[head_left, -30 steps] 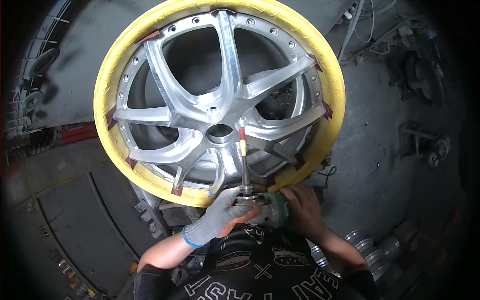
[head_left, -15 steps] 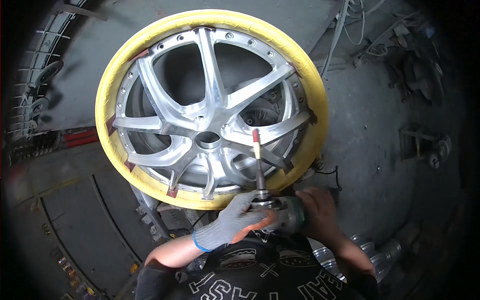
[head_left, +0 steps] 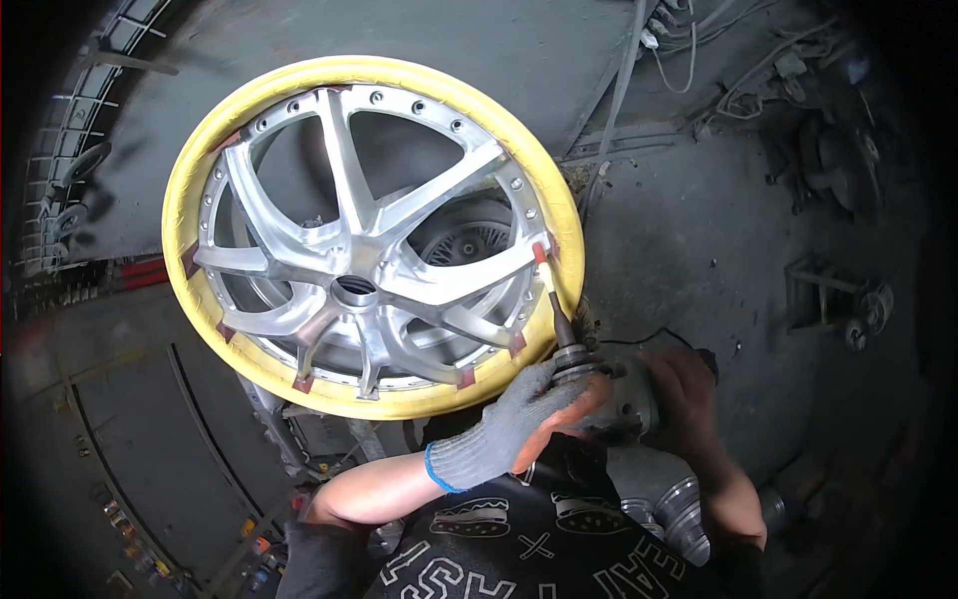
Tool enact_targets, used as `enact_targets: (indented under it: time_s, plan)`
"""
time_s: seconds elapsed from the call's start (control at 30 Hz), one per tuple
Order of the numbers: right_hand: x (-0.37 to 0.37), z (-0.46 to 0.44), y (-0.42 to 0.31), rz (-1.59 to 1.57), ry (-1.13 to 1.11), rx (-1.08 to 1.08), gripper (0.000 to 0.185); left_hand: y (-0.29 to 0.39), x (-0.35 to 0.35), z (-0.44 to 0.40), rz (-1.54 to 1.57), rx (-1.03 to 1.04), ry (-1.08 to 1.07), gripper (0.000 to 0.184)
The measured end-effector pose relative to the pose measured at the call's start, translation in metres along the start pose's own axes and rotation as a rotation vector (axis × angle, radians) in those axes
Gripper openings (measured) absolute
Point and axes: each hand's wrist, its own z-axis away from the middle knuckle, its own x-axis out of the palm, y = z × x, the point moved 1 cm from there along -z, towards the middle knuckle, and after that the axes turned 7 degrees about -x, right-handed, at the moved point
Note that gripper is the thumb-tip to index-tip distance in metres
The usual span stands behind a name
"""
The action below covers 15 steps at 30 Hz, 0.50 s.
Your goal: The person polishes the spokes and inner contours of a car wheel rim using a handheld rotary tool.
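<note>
A silver alloy wheel rim (head_left: 355, 230) with several spokes stands tilted before me, its outer lip wrapped in yellow tape (head_left: 180, 215). Dark red patches mark the spoke ends. My left hand (head_left: 534, 414), in a grey and orange knit glove, is closed round the front of a power grinder (head_left: 631, 399). Bare and slightly blurred, my right hand (head_left: 684, 394) wraps the grinder's rear. From the tool a long shaft (head_left: 559, 314) runs up to a red tip (head_left: 540, 254), which lies at the outer end of a right-hand spoke; contact is hard to make out.
Several metal rims (head_left: 682, 514) sit low on the right, beside my arm. A wire rack (head_left: 60, 190) lines the left edge. Cables (head_left: 689, 50) hang at upper right, and a small metal stand (head_left: 828, 290) is at far right.
The grinder and both hands have shifted right and slightly up in view. Its red tip has gone from near the hub to the spoke's outer end. The wheel appears further left.
</note>
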Motion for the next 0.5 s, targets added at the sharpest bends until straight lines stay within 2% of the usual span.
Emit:
enact_targets:
  time_s: [0.07, 0.1, 0.2, 0.27, 0.3, 0.33, 0.4, 0.5]
  plan:
    - [-0.001, 0.004, 0.014, -0.021, -0.096, 0.016, 0.081, -0.004, -0.001, -0.012, -0.056, 0.039, -0.012, 0.033]
    - [-0.003, 0.002, 0.017, -0.021, -0.096, 0.013, 0.081, -0.008, -0.002, -0.017, -0.086, 0.059, -0.01, 0.034]
    - [-0.007, -0.008, 0.02, -0.03, -0.11, 0.006, 0.08, -0.022, -0.01, -0.025, -0.228, 0.102, 0.019, 0.034]
    - [-0.007, -0.016, 0.016, -0.04, -0.052, -0.024, 0.058, -0.033, -0.018, -0.025, -0.431, 0.13, 0.079, 0.034]
    - [-0.007, -0.017, 0.015, -0.043, -0.056, -0.027, 0.058, -0.021, -0.013, -0.016, -0.427, 0.129, 0.083, 0.034]
    - [-0.006, -0.017, 0.014, -0.058, -0.068, -0.037, 0.058, 0.004, 0.002, 0.0, 0.124, 0.115, -0.2, 0.033]
    - [-0.005, -0.019, 0.01, -0.072, -0.08, -0.048, 0.058, 0.024, 0.015, 0.016, 0.678, 0.096, -0.477, 0.033]
    - [0.0, -0.02, 0.002, -0.1, -0.105, -0.07, 0.061, 0.028, 0.014, 0.024, 0.74, 0.06, -0.534, 0.032]
